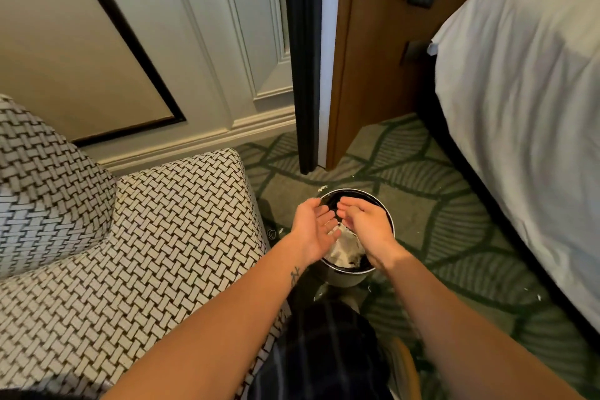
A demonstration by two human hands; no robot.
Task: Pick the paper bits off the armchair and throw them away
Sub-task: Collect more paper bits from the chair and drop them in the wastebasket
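Both grips are held over the bin, beside the armchair.

In the head view, the left grip is held wide open, palm up and fingers straight, above the near-left rim of the small round dark-lined waste bin. The right grip is seen from its back just beside it, over the bin's mouth; its fingers are loosely bent toward the left palm and nothing is seen pinched in them. Crumpled white paper bits are seen lying inside the bin, below the two grips. A few tiny white scraps are scattered on the green leaf-patterned carpet close around the bin. The armchair in black-and-white basket-weave fabric is placed just left of the bin, and a bed with white linen is seen on the right.
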